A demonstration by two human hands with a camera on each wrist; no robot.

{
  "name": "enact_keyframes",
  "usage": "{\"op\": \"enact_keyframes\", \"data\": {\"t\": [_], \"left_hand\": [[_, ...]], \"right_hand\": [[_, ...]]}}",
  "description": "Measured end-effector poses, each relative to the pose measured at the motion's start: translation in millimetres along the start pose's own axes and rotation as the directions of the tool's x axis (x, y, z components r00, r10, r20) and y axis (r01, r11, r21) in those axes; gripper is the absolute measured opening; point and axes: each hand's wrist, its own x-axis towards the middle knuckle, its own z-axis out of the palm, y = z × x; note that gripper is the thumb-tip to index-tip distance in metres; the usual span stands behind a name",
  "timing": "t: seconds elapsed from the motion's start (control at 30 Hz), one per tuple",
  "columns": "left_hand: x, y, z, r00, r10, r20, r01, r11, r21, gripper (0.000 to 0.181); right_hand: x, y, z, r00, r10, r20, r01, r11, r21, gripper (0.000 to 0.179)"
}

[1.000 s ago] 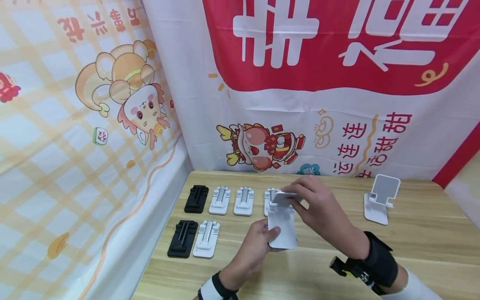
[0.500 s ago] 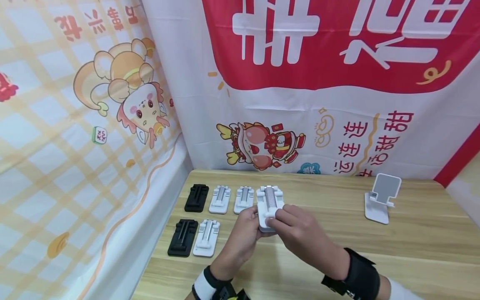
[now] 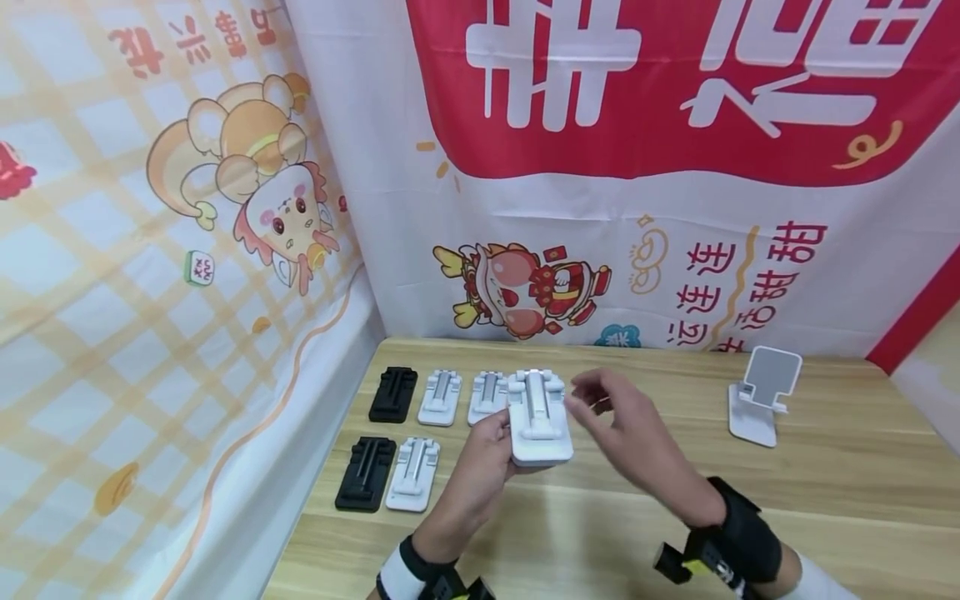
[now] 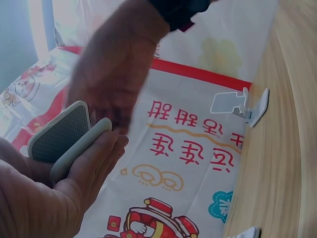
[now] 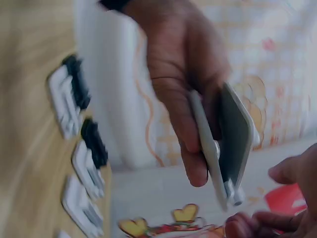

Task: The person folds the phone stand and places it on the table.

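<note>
A white folding phone stand [image 3: 538,421] is raised above the table, folded over with its hinge end away from me. My left hand [image 3: 483,454] grips it from the left and beneath. In the left wrist view the stand's grey-padded plate [image 4: 63,130] lies close over the base with a gap between them. My right hand [image 3: 630,429] hovers just right of the stand, fingers loosely bent and holding nothing. In the right wrist view, the fingers of that hand [image 5: 292,198] are close to the hinge end; I cannot tell whether they touch.
Folded phone stands lie at the left: a black one [image 3: 393,394] and white ones [image 3: 439,397] behind, a black [image 3: 365,473] and a white one [image 3: 413,473] in front. An unfolded white stand [image 3: 753,412] stands far right. A printed cloth [image 3: 360,167] hangs behind the wooden table [image 3: 600,533].
The stand was unfolded between both hands; its plate has been folded down and the stand turned hinge-side up. My right hand has let go and drawn off to the right.
</note>
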Motion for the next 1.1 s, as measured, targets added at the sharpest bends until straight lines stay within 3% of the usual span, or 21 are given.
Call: {"op": "enact_keyframes", "data": {"t": [0.07, 0.13, 0.23, 0.3, 0.43, 0.67, 0.8, 1.0, 1.1], "left_hand": [[-2.6, 1.9, 1.8, 1.0, -0.012, 0.007, 0.012, 1.0, 0.002, 0.044], [-4.8, 2.3, 5.0, 1.0, -0.024, 0.011, 0.024, 1.0, 0.017, 0.044], [-6.2, 0.7, 10.6, 0.999, -0.027, 0.023, 0.026, 0.999, 0.045, 0.044], [-6.6, -1.1, 13.1, 0.999, -0.014, 0.029, 0.012, 0.998, 0.062, 0.044], [-5.9, -4.0, 13.9, 0.999, -0.008, 0.051, 0.005, 0.998, 0.069, 0.044], [-6.8, 1.6, -1.9, 0.985, -0.081, 0.15, 0.075, 0.996, 0.049, 0.043], [-7.0, 5.3, -5.8, 0.989, -0.08, 0.121, 0.078, 0.997, 0.028, 0.042], [-0.1, 0.6, -0.6, 0.993, -0.117, 0.002, 0.115, 0.977, 0.181, 0.044], [1.6, -3.1, 0.6, 0.993, -0.117, -0.017, 0.118, 0.968, 0.221, 0.042]], "right_hand": [[6.7, 5, -5, 0.975, 0.188, 0.123, -0.206, 0.965, 0.164, 0.057], [10.2, 8, -7, 0.925, 0.28, 0.258, -0.355, 0.879, 0.32, 0.066], [11.4, 13, -9, 0.866, 0.293, 0.406, -0.471, 0.75, 0.463, 0.065], [11.2, 15, -9, 0.852, 0.28, 0.443, -0.491, 0.72, 0.49, 0.061], [10.4, 17, -10, 0.855, 0.28, 0.436, -0.486, 0.725, 0.488, 0.058], [9.6, 19, -12, 0.849, 0.33, 0.412, -0.502, 0.746, 0.436, 0.055], [9.1, 21, -11, 0.85, 0.358, 0.387, -0.507, 0.755, 0.415, 0.055], [5.3, 19, -5, 0.868, 0.308, 0.389, -0.453, 0.811, 0.37, 0.055], [3.1, 17, -2, 0.874, 0.306, 0.378, -0.44, 0.828, 0.347, 0.052]]}}
